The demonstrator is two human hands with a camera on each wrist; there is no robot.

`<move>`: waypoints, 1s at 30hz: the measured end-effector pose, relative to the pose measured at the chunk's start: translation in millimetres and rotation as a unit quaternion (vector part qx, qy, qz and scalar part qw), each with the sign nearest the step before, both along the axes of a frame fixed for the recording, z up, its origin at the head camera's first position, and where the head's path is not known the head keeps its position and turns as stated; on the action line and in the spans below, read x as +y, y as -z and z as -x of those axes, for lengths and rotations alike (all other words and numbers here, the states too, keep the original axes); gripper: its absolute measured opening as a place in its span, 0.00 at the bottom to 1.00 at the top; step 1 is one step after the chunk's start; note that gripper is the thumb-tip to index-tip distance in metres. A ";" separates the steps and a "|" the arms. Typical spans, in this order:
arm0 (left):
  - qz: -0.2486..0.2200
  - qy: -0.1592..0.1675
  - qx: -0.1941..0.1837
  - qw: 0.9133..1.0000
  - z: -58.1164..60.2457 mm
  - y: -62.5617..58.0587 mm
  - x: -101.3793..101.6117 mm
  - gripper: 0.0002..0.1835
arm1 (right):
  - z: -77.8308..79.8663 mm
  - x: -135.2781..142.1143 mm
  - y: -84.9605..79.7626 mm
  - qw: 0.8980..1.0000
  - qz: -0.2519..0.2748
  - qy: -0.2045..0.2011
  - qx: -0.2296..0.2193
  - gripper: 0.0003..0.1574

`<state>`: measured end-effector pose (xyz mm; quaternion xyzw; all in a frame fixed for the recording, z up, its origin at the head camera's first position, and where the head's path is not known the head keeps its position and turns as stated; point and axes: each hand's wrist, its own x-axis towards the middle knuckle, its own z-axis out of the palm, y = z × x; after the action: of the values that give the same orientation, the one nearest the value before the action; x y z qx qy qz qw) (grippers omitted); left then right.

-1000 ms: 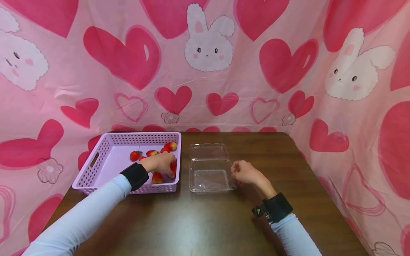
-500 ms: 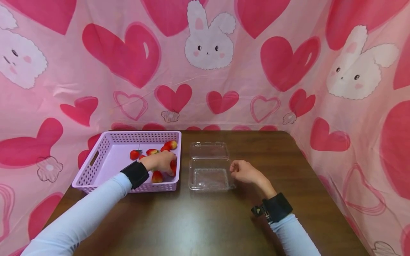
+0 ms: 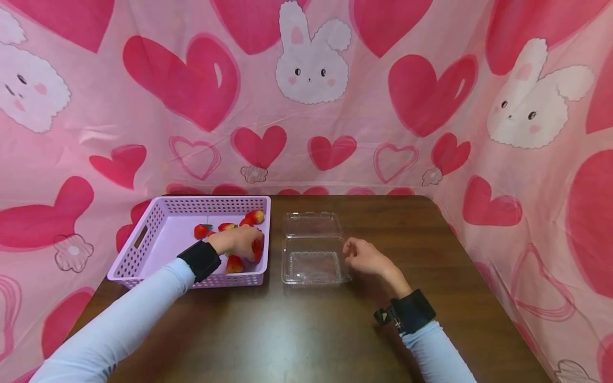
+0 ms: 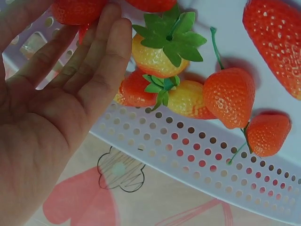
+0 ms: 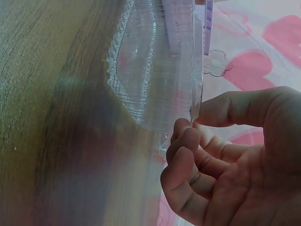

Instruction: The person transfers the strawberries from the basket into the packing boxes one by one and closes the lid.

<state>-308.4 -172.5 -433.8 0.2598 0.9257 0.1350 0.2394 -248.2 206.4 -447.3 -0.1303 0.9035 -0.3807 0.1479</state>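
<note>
In the head view my left hand (image 3: 238,242) reaches into the right side of a lilac perforated basket (image 3: 189,200). The left wrist view shows a red strawberry (image 4: 79,10) held between my thumb and fingertips, partly cut off by the frame's top. Several other strawberries (image 4: 229,96), some with green leaves or stems, lie around it on the basket's floor. Right of the basket stands a clear plastic clamshell box (image 3: 313,266), lid laid back. My right hand (image 3: 369,258) pinches the box's right rim between thumb and curled fingers, as the right wrist view shows.
Everything stands on a dark brown wooden table (image 3: 287,330). A pink cloth with hearts and rabbits (image 3: 311,122) hangs behind and along the sides. The basket's right wall (image 3: 268,234) rises between the strawberries and the box.
My left hand has shifted very slightly left within the basket, and the strawberry by its fingertips shows a little more. My right hand stays at the box's rim.
</note>
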 end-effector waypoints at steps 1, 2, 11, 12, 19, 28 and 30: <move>0.001 -0.008 -0.004 1.000 -5.2 -6.7 2.5 0.27 | -0.7 0.0 0.4 1.000 0.003 0.002 -0.003 0.13; 0.001 -0.013 -0.005 1.000 -8.1 -9.5 3.2 0.27 | -1.6 -0.2 0.8 1.000 0.005 0.003 -0.004 0.13; -0.022 -0.051 -0.032 0.998 -20.9 -28.0 1.7 0.29 | -3.7 -3.8 -1.9 1.000 0.011 0.016 -0.017 0.14; -0.024 -0.049 -0.029 0.998 -19.6 -28.5 1.6 0.29 | -3.5 -3.8 -2.5 1.000 0.012 0.017 -0.018 0.14; -0.026 -0.037 0.005 0.999 -16.4 -37.0 3.4 0.24 | -1.4 -3.8 -2.2 0.999 0.012 0.022 -0.023 0.14; -0.021 -0.038 0.037 0.998 -17.9 -43.9 5.5 0.20 | 0.2 -5.0 -0.7 1.000 0.008 0.016 -0.016 0.15; -0.024 -0.041 0.042 0.998 -16.9 -45.0 6.9 0.20 | 0.4 -5.0 -0.8 1.000 0.004 0.015 -0.014 0.15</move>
<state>-291.5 -165.6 -388.8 0.2328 0.9412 0.1562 0.1885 -248.5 201.4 -446.5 -0.1122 0.9019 -0.3878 0.1540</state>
